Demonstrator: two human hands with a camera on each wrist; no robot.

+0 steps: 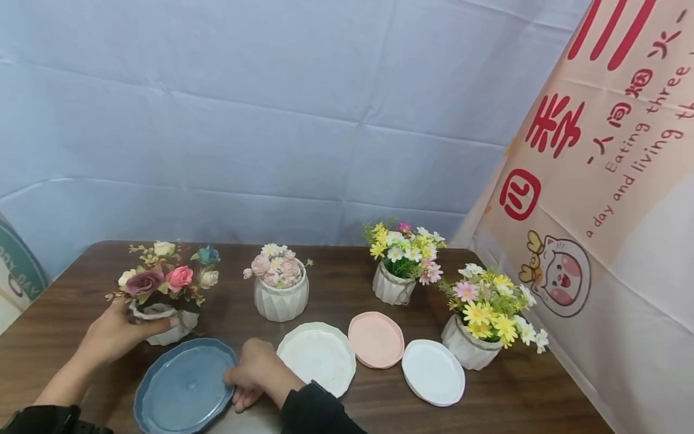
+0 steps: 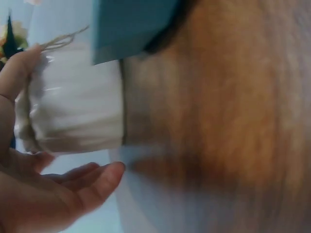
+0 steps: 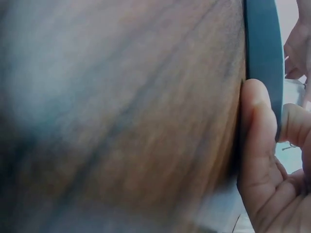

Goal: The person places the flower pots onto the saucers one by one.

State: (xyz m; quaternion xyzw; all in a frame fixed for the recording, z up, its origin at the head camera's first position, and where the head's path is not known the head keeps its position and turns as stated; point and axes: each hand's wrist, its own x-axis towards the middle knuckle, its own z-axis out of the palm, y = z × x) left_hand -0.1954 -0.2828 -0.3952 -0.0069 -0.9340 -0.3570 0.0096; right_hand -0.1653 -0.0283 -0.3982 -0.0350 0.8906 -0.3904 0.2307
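At the left of the head view, my left hand (image 1: 115, 336) grips a white pot (image 1: 183, 327) of artificial roses (image 1: 176, 277), its thumb across the front near the rim. The left wrist view shows the ribbed pot (image 2: 80, 104) close up, with the thumb by its rim and the other fingers on the opposite side. A blue plate (image 1: 187, 386) lies in front of that pot. My right hand (image 1: 259, 371) pinches its right edge. Seen from the right wrist, fingers are beneath the blue plate (image 3: 265, 53) and the thumb is on its other face.
A cream plate (image 1: 317, 357), a pink plate (image 1: 376, 339) and a white plate (image 1: 434, 372) lie to the right. Behind them stand a pot of pale pink flowers (image 1: 282, 298) and a daisy pot (image 1: 394, 283). Another daisy pot (image 1: 468, 343) sits at the right, near a printed cloth (image 1: 607, 241).
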